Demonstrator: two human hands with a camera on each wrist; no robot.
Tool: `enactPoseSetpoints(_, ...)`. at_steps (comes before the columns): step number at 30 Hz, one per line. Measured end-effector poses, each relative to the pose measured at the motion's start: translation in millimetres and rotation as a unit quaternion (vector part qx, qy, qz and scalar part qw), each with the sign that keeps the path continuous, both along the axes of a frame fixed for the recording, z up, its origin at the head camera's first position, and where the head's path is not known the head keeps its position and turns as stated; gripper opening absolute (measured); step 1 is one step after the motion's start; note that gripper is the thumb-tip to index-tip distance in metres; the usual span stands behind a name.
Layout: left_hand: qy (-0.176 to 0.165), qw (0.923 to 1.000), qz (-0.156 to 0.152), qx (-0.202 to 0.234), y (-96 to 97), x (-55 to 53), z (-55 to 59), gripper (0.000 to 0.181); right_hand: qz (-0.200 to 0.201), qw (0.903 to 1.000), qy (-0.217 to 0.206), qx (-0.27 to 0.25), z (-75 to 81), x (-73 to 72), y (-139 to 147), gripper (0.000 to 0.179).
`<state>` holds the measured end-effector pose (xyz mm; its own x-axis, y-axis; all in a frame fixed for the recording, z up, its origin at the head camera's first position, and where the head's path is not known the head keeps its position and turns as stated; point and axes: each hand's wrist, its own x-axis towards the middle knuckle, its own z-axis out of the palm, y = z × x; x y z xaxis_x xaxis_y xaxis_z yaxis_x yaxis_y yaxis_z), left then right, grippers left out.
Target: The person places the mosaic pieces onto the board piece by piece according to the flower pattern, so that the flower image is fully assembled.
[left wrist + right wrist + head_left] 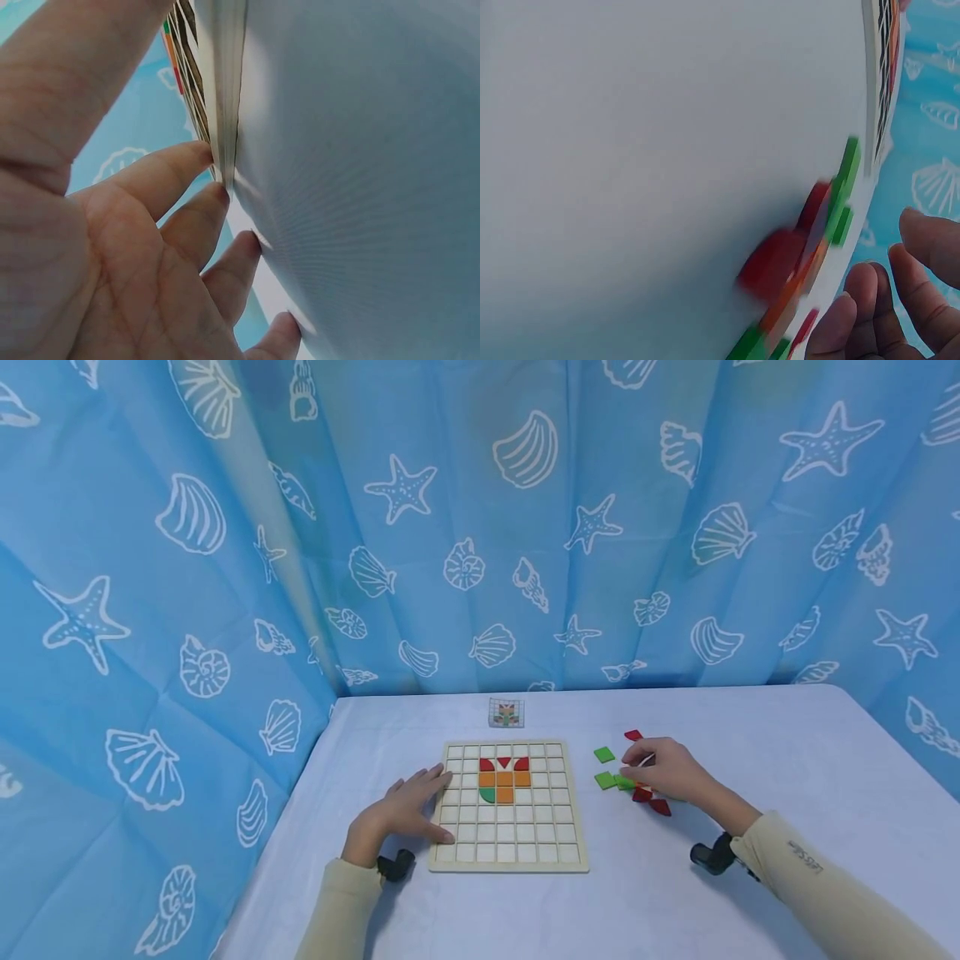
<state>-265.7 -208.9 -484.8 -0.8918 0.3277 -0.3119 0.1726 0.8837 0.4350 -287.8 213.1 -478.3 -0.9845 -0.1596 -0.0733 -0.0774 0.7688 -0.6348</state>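
I see small, hard-to-read lettering (806, 857) on the right sleeve (843, 889). The right hand (666, 770), loosely bent, empty, partly hides tiles (604, 781); the left hand (405, 807), fingers spread, touches a gridded board (508, 867).

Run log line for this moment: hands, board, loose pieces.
left hand: touching left edge of board | right hand: at loose pieces, grip unclear | placed pieces: red, orange, green | picture card: beyond board

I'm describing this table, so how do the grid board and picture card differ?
The grid board is larger; the picture card is smaller. The board lies nearer the head camera, the card farther off. The left hand touches the board, while no hand touches the card. Both lie on the table and show a coloured design.
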Motion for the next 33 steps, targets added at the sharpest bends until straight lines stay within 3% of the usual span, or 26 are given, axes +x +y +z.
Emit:
enactPoseSetpoints(16, 0.005, 0.9999, -0.011, 0.006, -1.4, 2.4, 1.8, 0.102, -0.050, 0.9988, -0.003, -0.001, -3.2, -3.0, 60.2, 0.033)
enactPoseSetpoints(27, 0.005, 0.9999, -0.007, 0.006, 0.0, 2.2, 2.3, 0.102, -0.046, 0.9982, -0.037, 0.012, -14.4, -3.7, 75.0, 0.038)
enactPoseSetpoints(33, 0.002, 0.9999, -0.009, 0.004, -0.4, 1.8, 3.2, 0.103, -0.031, 0.9986, -0.035, 0.024, -18.8, -6.2, 76.0, 0.035)
